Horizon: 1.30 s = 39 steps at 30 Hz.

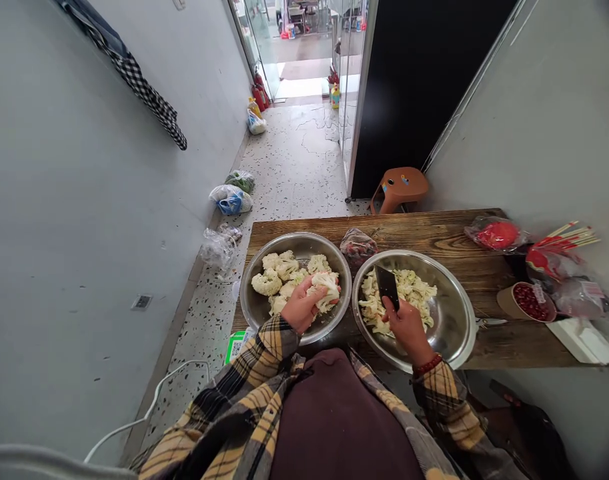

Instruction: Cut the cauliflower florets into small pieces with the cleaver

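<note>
My left hand point(300, 308) is closed around a white cauliflower floret point(325, 287), held over the left steel bowl point(254, 308), which holds several larger cauliflower pieces point(274, 272). My right hand point(409, 328) grips the handle of a dark cleaver point(387, 285), its blade raised over the right steel bowl point(454, 327). That bowl contains smaller cut cauliflower bits point(409, 288). Both bowls stand side by side on a wooden table point(434, 233).
A plastic bag point(357, 245) lies between the bowls at the back. Right side of the table: red bagged items point(497, 235), chopsticks point(569, 235), a cup of red beans point(528, 301), a white box point(587, 340). An orange stool point(399, 187) and floor bags point(231, 199) stand beyond.
</note>
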Motion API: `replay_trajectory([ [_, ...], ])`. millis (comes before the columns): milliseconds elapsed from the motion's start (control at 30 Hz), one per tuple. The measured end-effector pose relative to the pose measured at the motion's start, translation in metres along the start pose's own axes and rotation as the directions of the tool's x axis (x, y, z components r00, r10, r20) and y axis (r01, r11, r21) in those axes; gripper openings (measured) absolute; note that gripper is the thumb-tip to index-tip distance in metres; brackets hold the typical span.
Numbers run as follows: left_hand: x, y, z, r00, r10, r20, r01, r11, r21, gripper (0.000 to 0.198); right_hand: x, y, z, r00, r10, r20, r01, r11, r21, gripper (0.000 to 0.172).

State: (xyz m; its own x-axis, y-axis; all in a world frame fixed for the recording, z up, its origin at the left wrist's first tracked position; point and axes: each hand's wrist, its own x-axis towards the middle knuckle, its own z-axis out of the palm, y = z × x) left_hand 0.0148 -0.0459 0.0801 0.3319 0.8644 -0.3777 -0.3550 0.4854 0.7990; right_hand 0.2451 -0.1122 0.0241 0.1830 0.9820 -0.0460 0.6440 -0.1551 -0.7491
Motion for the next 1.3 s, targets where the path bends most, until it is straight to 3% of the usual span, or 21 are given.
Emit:
replay_trajectory([
  [100, 0.004, -0.003, 0.003, 0.999, 0.023, -0.045, -0.019, 0.996, 0.088, 0.044, -0.007, -0.032, -0.005, 0.978, -0.207, 0.024, 0.207, 0.978, 0.028, 0.036],
  [200, 0.005, -0.004, 0.003, 0.995, 0.059, -0.078, -0.041, 0.976, 0.216, 0.043, -0.009, -0.059, -0.007, 0.88, -0.467, 0.088, 0.462, 0.884, 0.074, 0.037],
  [300, 0.003, -0.001, 0.002, 0.995, 0.074, -0.061, -0.05, 0.943, 0.329, 0.041, -0.008, -0.069, -0.006, 0.821, -0.557, 0.123, 0.551, 0.831, 0.084, 0.044],
  [533, -0.008, 0.002, 0.003, 0.994, 0.069, -0.08, -0.035, 0.932, 0.36, 0.044, -0.013, -0.072, -0.01, 0.844, -0.522, 0.121, 0.507, 0.851, 0.136, 0.035],
  [700, -0.009, -0.002, 0.004, 0.995, 0.092, -0.037, -0.07, 0.917, 0.392, 0.041, -0.017, -0.074, -0.011, 0.864, -0.48, 0.15, 0.465, 0.877, 0.124, 0.032],
  [867, -0.009, -0.002, -0.001, 0.981, 0.187, 0.059, -0.185, 0.785, 0.592, 0.036, -0.016, -0.069, -0.008, 0.856, -0.486, 0.175, 0.469, 0.874, 0.129, 0.038],
  [1000, -0.008, -0.002, -0.002, 0.969, 0.235, 0.074, -0.223, 0.711, 0.666, 0.039, -0.014, -0.067, -0.005, 0.865, -0.461, 0.199, 0.443, 0.887, 0.131, 0.039],
  [1167, -0.009, -0.004, -0.004, 0.977, 0.199, 0.076, -0.202, 0.755, 0.624, 0.042, -0.012, -0.068, 0.007, 0.913, -0.387, 0.132, 0.369, 0.918, 0.143, 0.033],
  [1300, -0.009, -0.009, -0.006, 0.987, 0.149, 0.053, -0.155, 0.848, 0.507, 0.051, -0.012, -0.066, 0.018, 0.98, -0.167, 0.107, 0.139, 0.962, 0.234, 0.05],
])
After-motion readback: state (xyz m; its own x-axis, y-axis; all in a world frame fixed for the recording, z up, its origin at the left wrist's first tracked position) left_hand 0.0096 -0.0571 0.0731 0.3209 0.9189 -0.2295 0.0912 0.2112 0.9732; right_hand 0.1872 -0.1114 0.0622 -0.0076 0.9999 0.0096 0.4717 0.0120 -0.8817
